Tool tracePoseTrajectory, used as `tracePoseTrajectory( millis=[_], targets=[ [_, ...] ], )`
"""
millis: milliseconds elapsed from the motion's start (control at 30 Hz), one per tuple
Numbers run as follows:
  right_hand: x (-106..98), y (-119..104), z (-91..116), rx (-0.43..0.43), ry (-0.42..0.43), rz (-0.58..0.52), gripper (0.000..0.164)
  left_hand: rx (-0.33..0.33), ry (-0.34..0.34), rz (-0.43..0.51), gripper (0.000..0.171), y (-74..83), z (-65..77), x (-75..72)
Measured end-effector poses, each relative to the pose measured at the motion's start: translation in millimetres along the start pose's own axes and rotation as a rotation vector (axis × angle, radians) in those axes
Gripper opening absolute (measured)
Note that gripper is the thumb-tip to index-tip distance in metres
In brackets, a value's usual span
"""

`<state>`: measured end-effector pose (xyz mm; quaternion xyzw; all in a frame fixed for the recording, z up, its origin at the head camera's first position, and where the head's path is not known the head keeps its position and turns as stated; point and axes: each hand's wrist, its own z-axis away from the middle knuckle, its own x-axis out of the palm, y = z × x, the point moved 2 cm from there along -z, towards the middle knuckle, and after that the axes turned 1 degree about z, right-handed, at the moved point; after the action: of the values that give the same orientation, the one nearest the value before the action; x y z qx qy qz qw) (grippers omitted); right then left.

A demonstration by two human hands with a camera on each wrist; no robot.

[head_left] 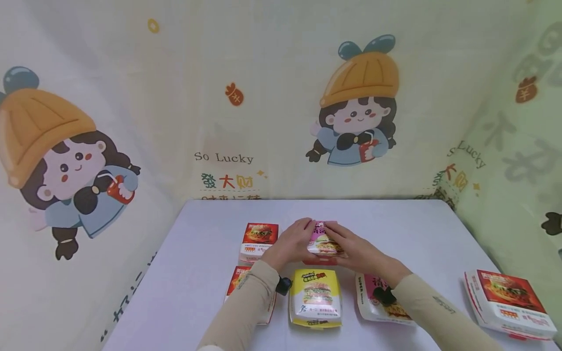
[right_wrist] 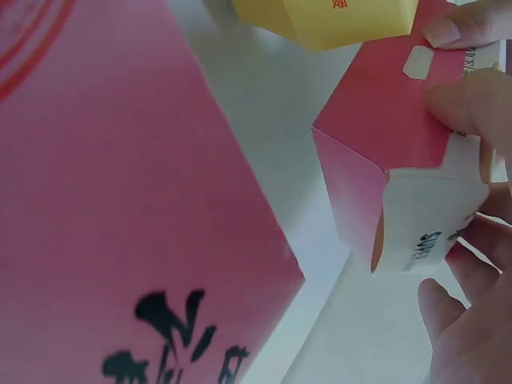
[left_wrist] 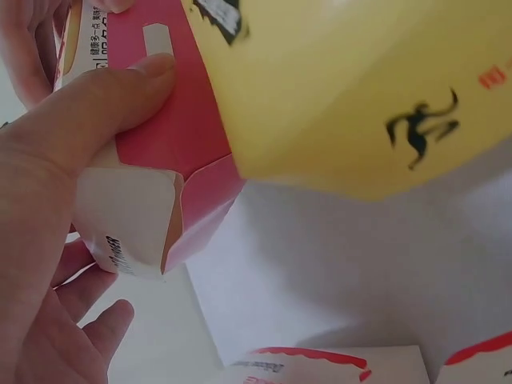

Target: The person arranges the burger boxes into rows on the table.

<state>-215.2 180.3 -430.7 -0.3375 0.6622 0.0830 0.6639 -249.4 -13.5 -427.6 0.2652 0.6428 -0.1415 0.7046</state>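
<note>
Both hands hold a pink-and-white burger box (head_left: 324, 240) in the middle of the table, behind a yellow burger box (head_left: 316, 297). My left hand (head_left: 291, 244) grips its left side, the thumb on the pink front beside a small white tab in the left wrist view. On the opposite side my right hand (head_left: 361, 251) grips the same box, its thumb also on the front, as the right wrist view shows. The box's lid is down, and its front corners show open folds. Whether its base touches the table is hidden.
Two red-and-white burger boxes stand at the left, one behind (head_left: 260, 239) and one in front (head_left: 234, 282), partly under the left sleeve. A second pink box (head_left: 368, 300) lies under the right wrist. Another red box (head_left: 511, 297) stands near the table's right edge. Printed cloth walls (head_left: 281, 122) surround the table.
</note>
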Motion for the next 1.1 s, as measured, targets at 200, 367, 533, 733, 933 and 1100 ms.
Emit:
tracePoseTrajectory(
  millis=[200, 367, 533, 733, 933, 1100],
  targets=[
    [2.5, -2.9, -2.1, 0.019, -0.042, 0.013, 0.075, -0.011, 0.005, 0.006, 0.098, -6.4, 2.0, 2.5],
    [4.6, -4.3, -4.0, 0.023, -0.07, 0.025, 0.07, -0.029, -0.008, 0.043, 0.097, -8.8, 3.0, 5.2],
    [6.0, -5.5, -4.5, 0.031, -0.086, 0.028, 0.069, -0.029, -0.007, 0.047, 0.096, -10.0, 4.0, 6.9],
    [7.6, -6.8, -4.1, 0.045, -0.107, 0.011, 0.066, -0.04, -0.013, 0.037, 0.098, -10.5, 5.0, 7.7],
    [8.4, -7.2, -4.4, 0.027, -0.11, 0.012, 0.06, -0.06, -0.044, 0.032, 0.099, -12.1, 4.9, 11.0],
    [8.6, -8.2, -4.3, 0.031, -0.111, 0.004, 0.059, -0.084, -0.066, 0.054, 0.101, -12.8, 5.3, 12.4]
  ],
)
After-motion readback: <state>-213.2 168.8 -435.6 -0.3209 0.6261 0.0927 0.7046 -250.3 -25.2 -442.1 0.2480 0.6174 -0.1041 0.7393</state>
